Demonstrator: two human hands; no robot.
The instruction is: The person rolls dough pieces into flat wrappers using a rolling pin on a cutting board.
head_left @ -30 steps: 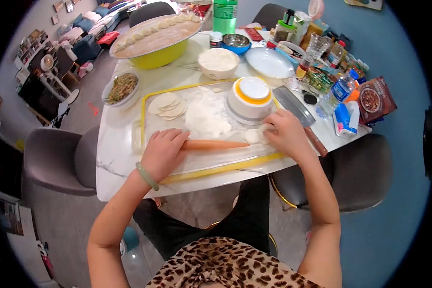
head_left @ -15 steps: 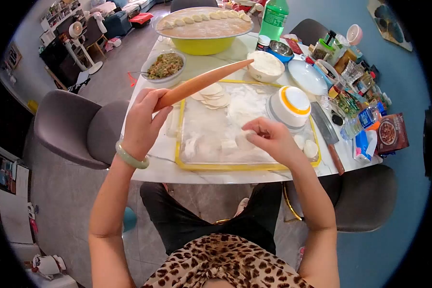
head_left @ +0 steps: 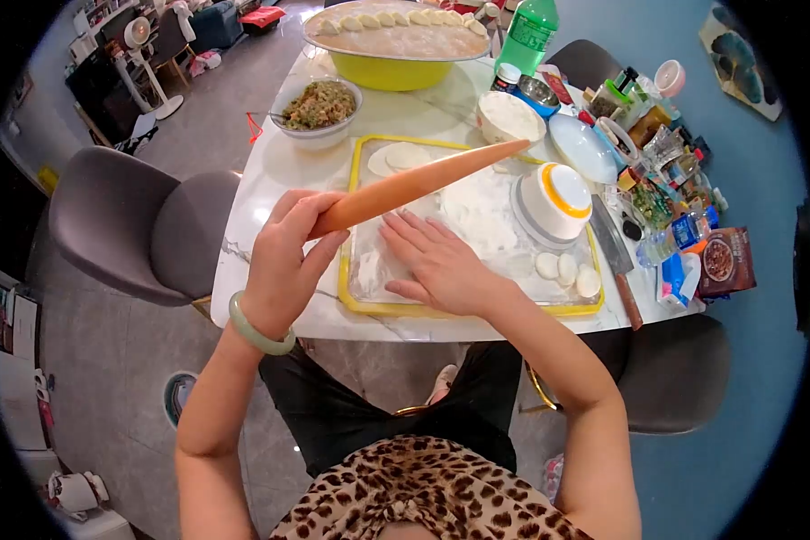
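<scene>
My left hand [head_left: 286,256] is wrapped around the thick end of a tapered wooden rolling pin [head_left: 427,184], raised above the board and slanting up to the right. My right hand [head_left: 443,268] lies palm down, fingers stretched out, on a floury board with a yellow rim [head_left: 405,309]; anything beneath the palm is hidden. Thin round dough wrappers [head_left: 401,157] rest at the board's far left, partly behind the pin. Three small dough pieces [head_left: 567,268] sit at its right side. A white cup-like container with an orange ring [head_left: 556,203] stands on the board behind them.
A cleaver [head_left: 613,245] lies right of the board. Beyond it stand a filling bowl [head_left: 319,104], a flour bowl [head_left: 510,119], and a yellow-green basin [head_left: 391,74] under a tray of dumplings. Jars and bottles crowd the right edge, near a pale blue plate [head_left: 581,146].
My right hand has moved left and gone from pinched fingers to flat on the board. The rolling pin, still in my left hand, is slightly lower and further right.
</scene>
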